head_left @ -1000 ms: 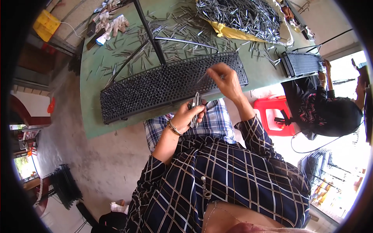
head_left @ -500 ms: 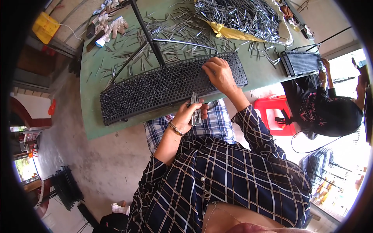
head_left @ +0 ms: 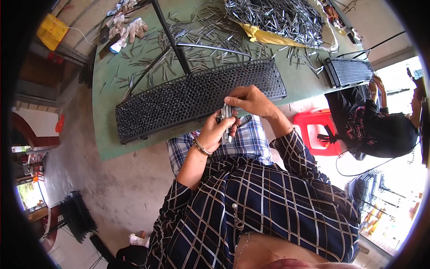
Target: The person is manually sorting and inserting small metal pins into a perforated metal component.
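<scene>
My left hand (head_left: 212, 132) is closed round a bundle of thin silvery metal strips (head_left: 226, 113), held upright in front of the rack's near edge. My right hand (head_left: 254, 101) has its fingertips pinched at the top of that bundle; whether one strip is separated there is too small to make out. Just beyond both hands, a long black rack (head_left: 192, 92) with a grid of small holes lies slantwise along the table's near edge. Many of its holes, mostly toward the left, look filled with dark pieces.
Loose metal strips (head_left: 208, 33) are scattered over the green table (head_left: 105, 145), with a large heap (head_left: 280, 22) on yellow sheeting behind. Black bars (head_left: 172, 40) rise from the rack. Gloves (head_left: 134, 29) lie far left. At right, a co-worker (head_left: 380, 125) handles another rack (head_left: 349, 71) near a red stool (head_left: 313, 130).
My right hand has come off the rack's surface and moved toward me, down to the top of the strips in my left hand. The left hand has barely moved.
</scene>
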